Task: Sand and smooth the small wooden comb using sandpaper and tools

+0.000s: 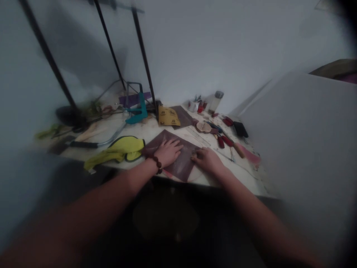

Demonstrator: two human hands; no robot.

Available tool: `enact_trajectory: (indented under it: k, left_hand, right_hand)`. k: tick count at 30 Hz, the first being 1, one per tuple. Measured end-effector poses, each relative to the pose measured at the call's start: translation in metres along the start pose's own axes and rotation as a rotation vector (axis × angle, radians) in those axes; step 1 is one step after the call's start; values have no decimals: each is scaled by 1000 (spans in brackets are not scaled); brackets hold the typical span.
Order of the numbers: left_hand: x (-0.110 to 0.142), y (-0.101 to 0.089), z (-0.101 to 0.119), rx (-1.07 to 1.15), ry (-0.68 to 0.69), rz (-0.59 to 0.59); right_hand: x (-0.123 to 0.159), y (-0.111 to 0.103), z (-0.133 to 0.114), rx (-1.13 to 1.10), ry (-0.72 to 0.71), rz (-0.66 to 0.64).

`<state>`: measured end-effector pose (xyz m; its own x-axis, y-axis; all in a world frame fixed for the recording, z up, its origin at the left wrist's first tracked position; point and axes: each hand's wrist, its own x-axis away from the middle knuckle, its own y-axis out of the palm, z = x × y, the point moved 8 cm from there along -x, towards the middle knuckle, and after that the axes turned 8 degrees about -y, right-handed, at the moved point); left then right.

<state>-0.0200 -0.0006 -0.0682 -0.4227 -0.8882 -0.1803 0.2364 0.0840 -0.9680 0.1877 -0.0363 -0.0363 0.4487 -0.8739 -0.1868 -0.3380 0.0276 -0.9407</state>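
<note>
Right now a dark brown sheet (181, 165), possibly leather or abrasive paper, lies flat and slightly askew near the front edge of a pale workbench (237, 176), with both hands on it. The left hand (167, 152) rests palm down with its fingers spread open across the sheet's middle, a dark bead bracelet (157, 164) around the wrist. The right hand (206, 160) sits at the sheet's right edge with its fingers curled. A small object may be at the fingertips (193, 156), but it is too small to tell whether that hand grips anything. Just left of the sheet, touching its corner, lies a crumpled yellow-green cloth (117, 152). Beyond the sheet are a yellow paper packet (169, 116) and a second brown sheet (182, 116). To the right, a round wooden piece (203, 127) sits near several red-handled tools (224, 140), with a long ruler (198, 136) between them and the hands. A teal frame (138, 107) stands farther left, and a glass jar with a grey lid (216, 101) stands against the wall (195, 48).
</note>
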Motion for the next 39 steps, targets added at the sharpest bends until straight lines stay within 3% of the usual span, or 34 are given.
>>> enact_trajectory:
  k: [4, 10, 15, 20, 24, 28, 32, 36, 39]
  left_hand:
    - [0, 0, 0, -2, 0, -3]
    - [0, 0, 1, -6, 1, -7]
    - [1, -3, 2, -6, 2, -10]
    - [2, -3, 2, -4, 3, -5]
    - [1, -2, 1, -3, -3, -7]
    - [1, -2, 2, -4, -4, -10]
    - [1, -1, 1, -4, -2, -8]
    - [1, 0, 1, -1, 2, -10]
    - [1, 1, 0, 4, -1, -13]
  right_hand:
    - [-1, 1, -5, -2, 10, -3]
    - [5, 11, -46, -19, -93, -55]
    - [-5, -2, -25, 37, 48, -23]
    - [-7, 7, -45, -5, -104, -93]
    - [-7, 1, -37, 39, -4, -46]
    - [-8, 7, -46, 7, -87, -84]
    - [-10, 9, -40, 28, -7, -57]
    - [-12, 15, -45, 1, -84, -80]
    - [-12, 11, -39, 24, -19, -50]
